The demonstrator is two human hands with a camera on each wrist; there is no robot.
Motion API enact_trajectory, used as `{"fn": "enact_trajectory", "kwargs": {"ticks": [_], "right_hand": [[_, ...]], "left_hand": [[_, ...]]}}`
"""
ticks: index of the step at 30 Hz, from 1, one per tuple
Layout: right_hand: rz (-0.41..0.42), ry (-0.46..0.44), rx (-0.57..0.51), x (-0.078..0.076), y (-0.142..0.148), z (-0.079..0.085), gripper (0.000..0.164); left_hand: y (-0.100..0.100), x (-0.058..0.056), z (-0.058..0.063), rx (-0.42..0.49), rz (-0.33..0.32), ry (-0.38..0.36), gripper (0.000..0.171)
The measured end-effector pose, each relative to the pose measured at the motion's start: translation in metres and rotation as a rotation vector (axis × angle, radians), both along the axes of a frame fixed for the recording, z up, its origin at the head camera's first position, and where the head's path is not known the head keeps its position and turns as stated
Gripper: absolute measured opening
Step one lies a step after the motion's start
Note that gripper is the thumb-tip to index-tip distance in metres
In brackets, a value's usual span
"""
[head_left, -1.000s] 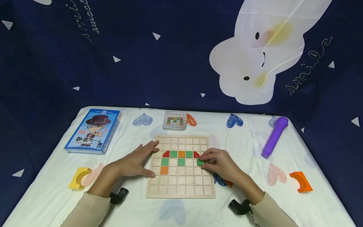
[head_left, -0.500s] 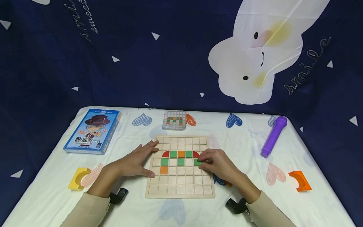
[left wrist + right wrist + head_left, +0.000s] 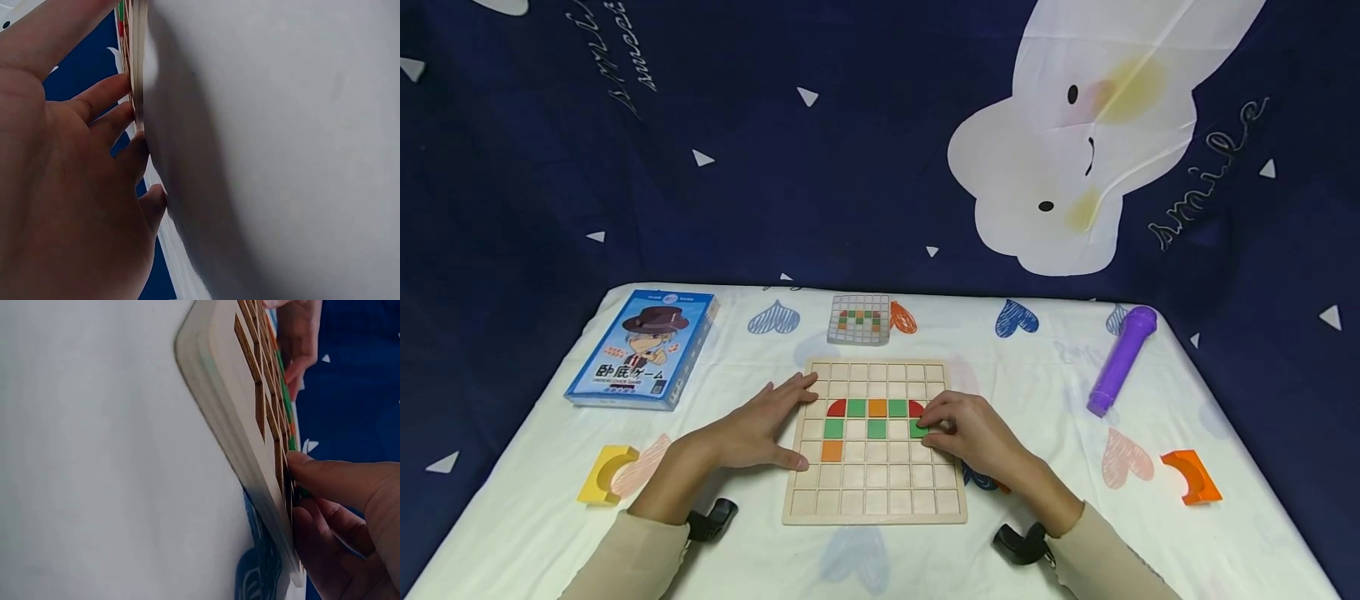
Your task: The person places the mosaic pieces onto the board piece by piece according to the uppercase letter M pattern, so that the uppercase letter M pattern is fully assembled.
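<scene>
A wooden grid board [image 3: 855,502] lies on the white cloth. Across one row run two red quarter-round tiles with green and orange squares between them; below sit more green squares and an orange tile [image 3: 831,451]. The left hand [image 3: 752,427] rests with spread fingers and thumb along the board's left edge. At the right side, the right hand [image 3: 976,429] pinches a green square tile [image 3: 916,429], which lies at a cell just below the right red tile [image 3: 914,408]. The right wrist view shows the thumb and fingers close over the grid; the tile is mostly hidden there.
Behind the board lies a small pattern card [image 3: 859,320]. A blue game box [image 3: 643,350] and a yellow arch block [image 3: 604,477] are at left. A purple microphone-shaped tube [image 3: 1122,362] and an orange arch block [image 3: 1197,477] are at right.
The green tile, tilted at the cell a second ago, now lies flatter in it, with the right hand shifted slightly left. The left hand stays on the board's edge.
</scene>
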State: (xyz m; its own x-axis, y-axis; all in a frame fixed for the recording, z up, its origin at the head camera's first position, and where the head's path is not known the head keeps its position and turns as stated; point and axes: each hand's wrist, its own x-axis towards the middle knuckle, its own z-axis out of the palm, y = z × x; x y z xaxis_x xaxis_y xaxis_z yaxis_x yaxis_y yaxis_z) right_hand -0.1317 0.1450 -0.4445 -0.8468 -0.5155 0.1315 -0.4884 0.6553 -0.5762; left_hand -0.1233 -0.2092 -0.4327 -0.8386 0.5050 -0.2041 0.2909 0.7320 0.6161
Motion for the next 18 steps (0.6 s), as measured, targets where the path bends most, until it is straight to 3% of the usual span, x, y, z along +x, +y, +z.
{"fn": "enact_trajectory", "kwargs": {"ticks": [18], "right_hand": [[0.014, -0.027, -0.008, -0.0011, 0.0002, 0.0006, 0.013]], "left_hand": [[0.0001, 0.0001, -0.0010, -0.005, -0.007, 0.012, 0.095]]}}
